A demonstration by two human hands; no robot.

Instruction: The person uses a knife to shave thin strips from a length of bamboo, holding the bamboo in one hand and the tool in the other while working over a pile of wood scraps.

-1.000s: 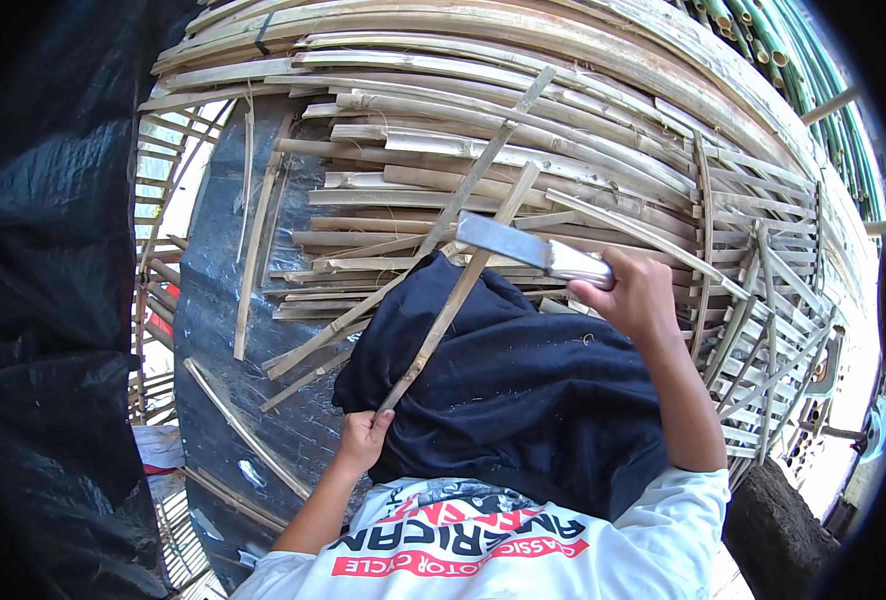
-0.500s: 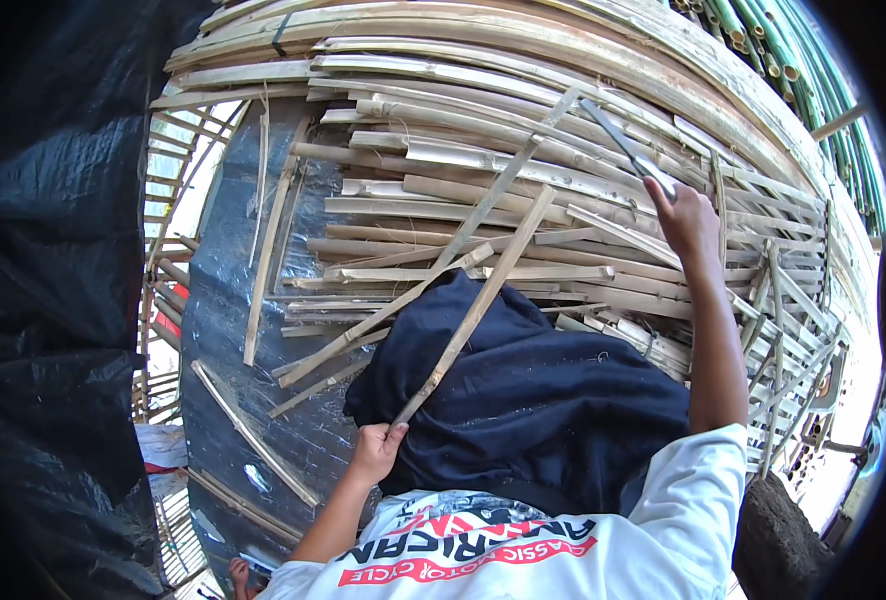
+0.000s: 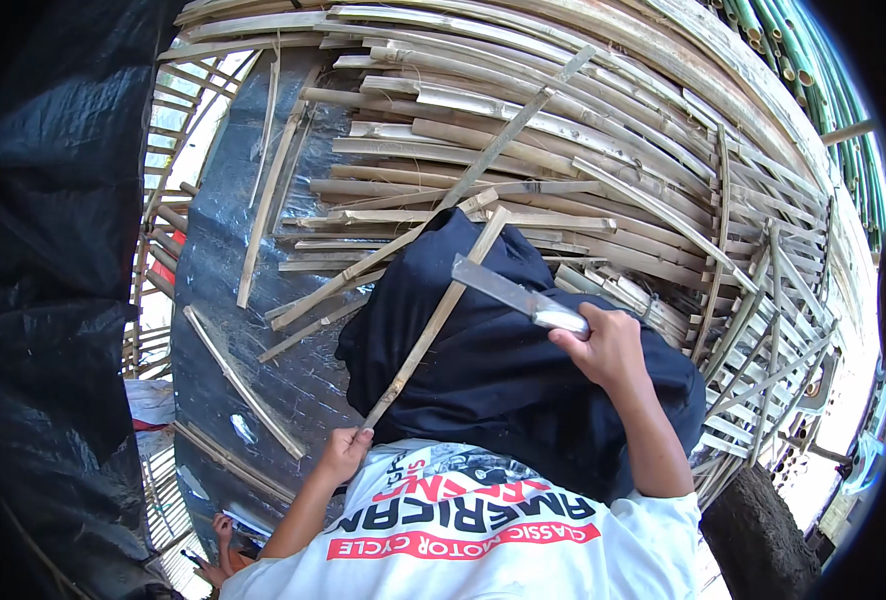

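Observation:
My left hand (image 3: 344, 455) is closed around the near end of a split bamboo strip (image 3: 433, 325), which slants up and away to the right over my lap. In my right hand (image 3: 608, 345) is a machete (image 3: 508, 290) with a straight grey blade and a pale, shiny handle. Its blade tip lies across the strip's upper part; whether the two touch I cannot tell. Dark cloth (image 3: 523, 385) covers my legs beneath both.
Split bamboo strips (image 3: 523, 130) lie piled ahead. Several loose strips (image 3: 248, 385) rest on a black plastic sheet (image 3: 218, 270) at left. Green bamboo poles (image 3: 803, 80) are stacked far right, above a bamboo lattice (image 3: 763, 340). Another person's hand (image 3: 223, 528) shows at lower left.
My right hand has brought the machete down and left, from over the bamboo pile to the strip. My left hand, still gripping the strip, has shifted slightly left.

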